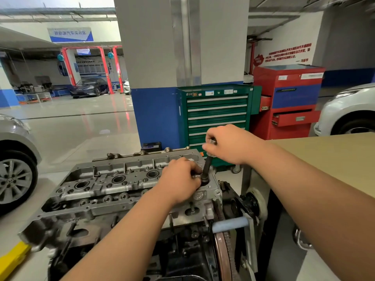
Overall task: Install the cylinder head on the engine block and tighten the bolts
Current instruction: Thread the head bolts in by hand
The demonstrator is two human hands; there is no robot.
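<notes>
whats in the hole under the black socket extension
The black socket extension enters a hole at the right end of the cylinder head, its base held by the left hand. Any bolt below is hidden.

Glossy grey floor [81, 122] carrying all; green tool cabinet [217, 114] standing on casters [235, 169], red cabinet [294, 98] just beside, rt; dark box [151, 146] sitting at pillar [158, 57] base; silver car [14, 159] parking left, white car [349, 110] rt; engine block [178, 250] carrying cyl head [113, 185]; tan benchtop [328, 157] running alongside, rt.
</notes>
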